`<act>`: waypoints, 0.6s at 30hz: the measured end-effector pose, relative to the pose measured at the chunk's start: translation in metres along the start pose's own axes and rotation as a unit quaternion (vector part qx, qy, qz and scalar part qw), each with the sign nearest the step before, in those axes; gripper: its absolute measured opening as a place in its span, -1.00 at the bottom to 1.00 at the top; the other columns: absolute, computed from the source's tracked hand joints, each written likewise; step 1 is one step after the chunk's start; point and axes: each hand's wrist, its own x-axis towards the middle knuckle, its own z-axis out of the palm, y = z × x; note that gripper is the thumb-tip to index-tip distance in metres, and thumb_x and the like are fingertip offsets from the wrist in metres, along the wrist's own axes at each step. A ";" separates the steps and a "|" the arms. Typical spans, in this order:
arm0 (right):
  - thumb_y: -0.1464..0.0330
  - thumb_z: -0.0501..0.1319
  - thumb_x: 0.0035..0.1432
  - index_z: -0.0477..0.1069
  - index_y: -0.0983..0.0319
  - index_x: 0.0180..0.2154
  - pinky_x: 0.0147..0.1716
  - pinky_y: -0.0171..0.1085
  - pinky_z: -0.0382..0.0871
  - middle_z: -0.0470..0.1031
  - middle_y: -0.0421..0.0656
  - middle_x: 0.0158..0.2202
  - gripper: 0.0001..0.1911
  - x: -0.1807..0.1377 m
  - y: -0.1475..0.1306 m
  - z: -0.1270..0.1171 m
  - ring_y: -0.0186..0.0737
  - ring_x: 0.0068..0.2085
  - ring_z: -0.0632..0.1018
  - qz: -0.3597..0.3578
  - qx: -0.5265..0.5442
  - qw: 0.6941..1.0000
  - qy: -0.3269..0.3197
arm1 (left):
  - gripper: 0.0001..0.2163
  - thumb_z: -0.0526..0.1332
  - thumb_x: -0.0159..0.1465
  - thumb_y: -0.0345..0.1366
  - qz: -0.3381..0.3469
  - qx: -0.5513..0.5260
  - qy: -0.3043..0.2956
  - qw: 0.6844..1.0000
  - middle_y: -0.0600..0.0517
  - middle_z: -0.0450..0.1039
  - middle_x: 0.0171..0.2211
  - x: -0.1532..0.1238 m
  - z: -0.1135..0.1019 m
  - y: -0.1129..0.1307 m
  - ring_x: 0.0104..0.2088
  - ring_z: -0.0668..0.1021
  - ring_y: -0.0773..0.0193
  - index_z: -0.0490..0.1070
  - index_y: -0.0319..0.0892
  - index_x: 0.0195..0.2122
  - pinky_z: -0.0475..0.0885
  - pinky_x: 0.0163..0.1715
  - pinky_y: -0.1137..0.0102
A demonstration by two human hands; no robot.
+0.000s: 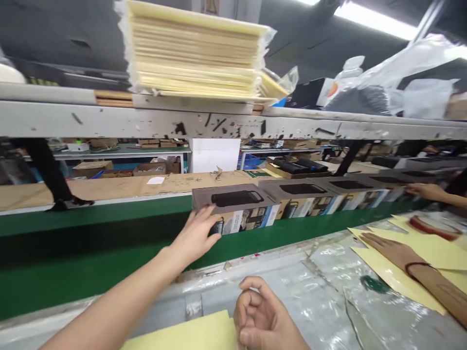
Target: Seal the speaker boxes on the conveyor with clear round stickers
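Curling beside the yellow card on the tabletop, on our side of the green belt, our right hand has bent fingers; whether its grip pinches the card, we cannot tell. Over the belt, our left hand, much the nearer, spreads its grip at the left end of the first box, whose long axis runs along the belt.

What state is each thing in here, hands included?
Left hand: open, fingertips at nearest box
Right hand: curled by yellow sheet, grip unclear
Nearest box: at the row's end, on green belt
Yellow sheet: lying on table, partly out of frame
Co-worker's nearer hand: palm down on sheets
Shelf stack: piled, plastic at its sides
Ceiling light: lit
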 end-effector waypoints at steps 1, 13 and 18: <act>0.29 0.66 -0.22 0.29 0.10 -0.10 -0.45 -0.35 0.42 0.42 -0.31 -0.42 -0.27 0.002 0.000 -0.005 -0.33 -0.41 0.44 -0.004 -0.003 1.000 0.005 | -0.50 0.30 0.31 -0.31 0.001 0.024 -0.017 1.000 -0.17 -0.01 0.46 0.029 0.009 0.007 0.46 0.05 -0.06 0.33 -0.12 0.29 -0.08 0.43 -0.07; 0.28 0.62 -0.15 0.32 0.09 -0.07 -0.44 -0.35 0.31 0.42 -0.29 -0.42 -0.33 0.005 0.006 -0.042 -0.31 -0.43 0.45 -0.028 0.013 0.997 0.066 | -0.29 0.39 0.27 -0.27 -0.066 0.136 -0.044 0.987 -0.23 0.06 0.43 0.072 0.045 -0.018 0.43 0.14 -0.15 0.19 -0.19 0.41 0.13 0.39 0.06; 0.29 0.59 -0.08 0.33 0.07 -0.06 -0.45 -0.38 0.26 0.42 -0.28 -0.41 -0.39 0.003 0.010 -0.042 -0.36 -0.46 0.41 -0.010 0.033 0.999 0.041 | -0.33 0.37 0.26 -0.31 -0.102 0.113 -0.048 0.987 -0.15 0.09 0.42 0.020 0.026 -0.043 0.44 0.11 -0.08 0.23 -0.14 0.39 0.15 0.40 0.08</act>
